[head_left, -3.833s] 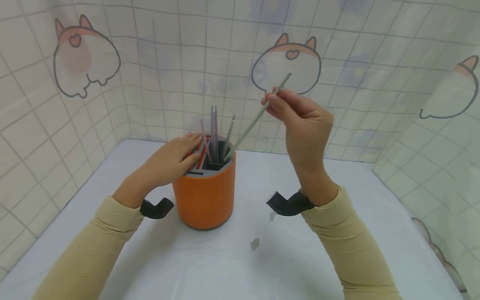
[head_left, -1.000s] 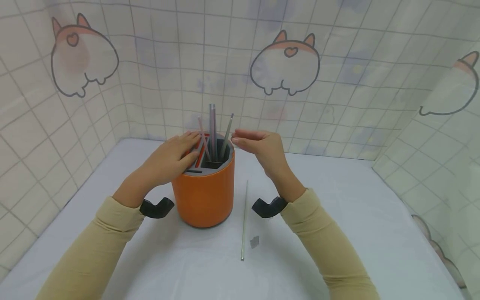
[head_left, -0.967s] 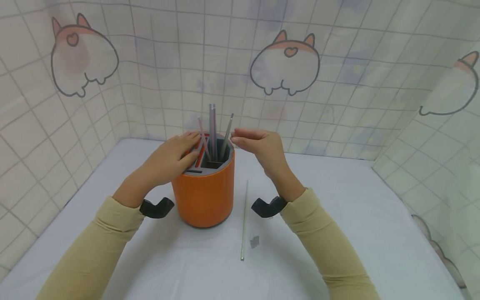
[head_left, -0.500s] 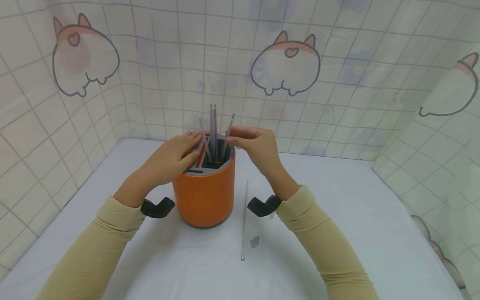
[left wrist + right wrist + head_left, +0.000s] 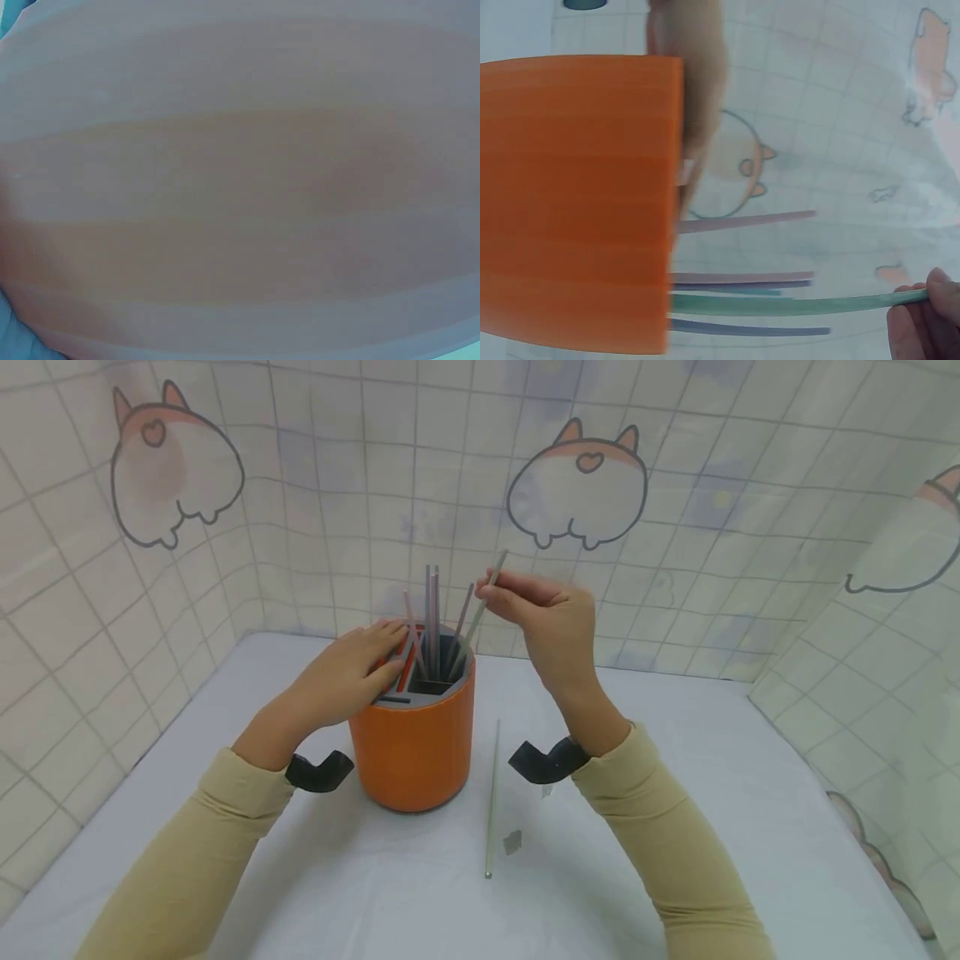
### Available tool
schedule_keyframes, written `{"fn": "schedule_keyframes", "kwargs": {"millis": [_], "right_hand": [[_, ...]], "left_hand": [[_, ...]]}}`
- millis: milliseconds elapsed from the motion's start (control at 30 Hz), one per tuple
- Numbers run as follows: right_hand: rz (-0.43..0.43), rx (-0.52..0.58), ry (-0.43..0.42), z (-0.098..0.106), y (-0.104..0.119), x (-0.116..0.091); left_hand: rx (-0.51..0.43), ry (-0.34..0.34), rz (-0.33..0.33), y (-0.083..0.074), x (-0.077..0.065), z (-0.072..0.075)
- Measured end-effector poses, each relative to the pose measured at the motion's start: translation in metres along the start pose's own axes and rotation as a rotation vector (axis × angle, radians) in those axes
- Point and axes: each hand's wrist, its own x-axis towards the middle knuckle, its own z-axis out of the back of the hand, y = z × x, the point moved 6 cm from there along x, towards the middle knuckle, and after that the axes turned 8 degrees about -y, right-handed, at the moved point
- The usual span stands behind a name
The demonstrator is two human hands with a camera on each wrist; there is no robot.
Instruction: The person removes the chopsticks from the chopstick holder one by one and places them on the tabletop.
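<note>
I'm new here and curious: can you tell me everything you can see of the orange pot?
The pot is round and upright, with a plain orange wall that looks like plastic. Its grey top has narrow slots showing red, and a dark open compartment where several thin sticks stand. It sits on the white table. The left hand rests on its top; a green stick, pinched by the right hand, reaches into it.

Sticks [image 5: 810, 307] in orange holder [image 5: 577, 202], lower ends hidden; left wrist view, blurred
</note>
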Motion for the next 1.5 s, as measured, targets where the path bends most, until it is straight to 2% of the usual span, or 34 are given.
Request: {"fn": "schedule_keyframes", "kwargs": {"millis": [100, 233, 333, 400, 567, 700, 800, 867, 1100, 1200, 1300, 1400, 1500], "right_hand": [[0.101, 0.091, -0.043, 0.007, 0.023, -0.001], [0.274, 0.128, -0.121, 0.017, 0.053, -0.006], [0.335, 0.159, -0.188, 0.026, 0.069, -0.009], [0.312, 0.22, -0.233, 0.033, 0.075, -0.008], [0.19, 0.328, -0.321, 0.051, 0.078, -0.003], [0.127, 0.299, -0.348, 0.065, 0.07, 0.002], [0.042, 0.249, -0.345, 0.075, 0.055, 0.004], [-0.046, 0.201, -0.317, 0.08, 0.038, 0.006], [-0.44, -0.013, -0.107, 0.092, -0.056, 0.002], [-0.603, -0.133, -0.016, 0.094, -0.096, -0.012], [-0.742, -0.2, 0.023, 0.098, -0.13, -0.029], [-0.829, -0.195, 0.031, 0.1, -0.158, -0.045], [-0.879, -0.181, 0.036, 0.1, -0.179, -0.059]], "left_hand": [[0.006, 0.002, -0.003, -0.001, 0.0, 0.0], [0.008, 0.005, 0.001, -0.001, 0.0, 0.0], [0.007, 0.003, 0.004, -0.001, 0.0, 0.0], [0.007, 0.002, 0.003, -0.001, -0.001, 0.0], [0.005, 0.0, 0.002, 0.0, -0.001, 0.001], [-0.004, 0.0, -0.001, -0.001, -0.001, 0.002], [-0.007, 0.0, -0.004, -0.001, -0.001, 0.001], [-0.007, 0.0, -0.005, -0.001, 0.0, 0.001], [-0.004, -0.008, -0.013, 0.001, 0.0, 0.0], [-0.006, -0.007, -0.012, 0.001, 0.0, 0.0], [-0.009, -0.004, -0.01, 0.001, 0.0, -0.001], [-0.01, -0.003, -0.009, 0.002, 0.0, -0.002], [-0.007, -0.004, -0.007, 0.002, 0.0, -0.002]]}}
